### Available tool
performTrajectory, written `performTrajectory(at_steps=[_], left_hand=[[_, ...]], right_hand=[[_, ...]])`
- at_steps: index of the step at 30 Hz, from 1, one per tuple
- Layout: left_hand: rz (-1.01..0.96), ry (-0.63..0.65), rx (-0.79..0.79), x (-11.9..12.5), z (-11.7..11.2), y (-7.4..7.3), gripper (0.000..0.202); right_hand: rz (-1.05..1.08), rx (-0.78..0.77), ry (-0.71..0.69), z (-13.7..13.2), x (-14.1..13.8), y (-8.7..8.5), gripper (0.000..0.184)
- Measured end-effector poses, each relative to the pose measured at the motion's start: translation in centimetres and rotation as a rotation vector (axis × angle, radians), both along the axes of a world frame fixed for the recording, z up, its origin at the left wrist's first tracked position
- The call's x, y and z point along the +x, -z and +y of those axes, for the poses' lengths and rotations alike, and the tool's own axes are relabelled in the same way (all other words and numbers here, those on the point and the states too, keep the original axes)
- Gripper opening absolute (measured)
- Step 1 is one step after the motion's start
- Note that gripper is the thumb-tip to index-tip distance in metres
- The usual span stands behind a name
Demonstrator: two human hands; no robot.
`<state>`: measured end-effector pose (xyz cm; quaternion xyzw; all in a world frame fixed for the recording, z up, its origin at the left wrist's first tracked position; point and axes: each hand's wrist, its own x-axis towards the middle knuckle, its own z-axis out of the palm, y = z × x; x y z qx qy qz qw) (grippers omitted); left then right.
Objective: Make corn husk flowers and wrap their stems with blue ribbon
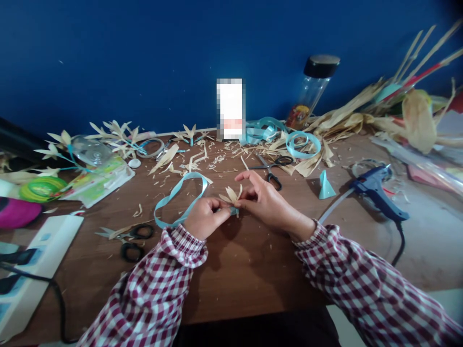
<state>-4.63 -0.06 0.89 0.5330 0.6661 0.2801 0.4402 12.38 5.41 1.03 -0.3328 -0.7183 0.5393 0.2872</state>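
Between my hands is a small corn husk flower point(230, 195) with pale pointed petals. My left hand point(208, 217) is closed, pinching the flower's base, where a bit of light blue ribbon shows. From that hand a long strip of blue ribbon point(172, 200) loops out over the table to the left. My right hand point(265, 200) pinches the flower's right side between thumb and a finger, its other fingers raised. Scissors with black handles point(132, 236) lie left of my left hand, and a second pair of scissors point(271, 166) lies beyond my right hand.
A blue glue gun point(379, 190) and a folded blue paper piece point(326, 186) sit at right. Ribbon coils point(304, 144), dried husks point(336, 125) and a tilted jar point(313, 91) are behind. Finished flowers point(115, 132) and a white power strip point(32, 270) occupy the left.
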Motion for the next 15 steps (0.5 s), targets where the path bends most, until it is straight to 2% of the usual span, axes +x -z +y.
performTrajectory(at_steps=[4, 9, 15], left_hand=[[0.057, -0.042, 0.031, 0.6, -0.2, -0.3, 0.017], [0.093, -0.128, 0.072, 1.8, -0.6, -0.6, 0.018], [0.195, -0.178, 0.188, 2.6, -0.9, 0.1, 0.017]], right_hand=[[-0.022, 0.070, 0.045, -0.1, -0.1, -0.1, 0.040], [-0.070, 0.181, 0.185, -0.3, -0.4, -0.1, 0.041], [-0.092, 0.209, 0.252, -0.6, -0.8, 0.4, 0.039]])
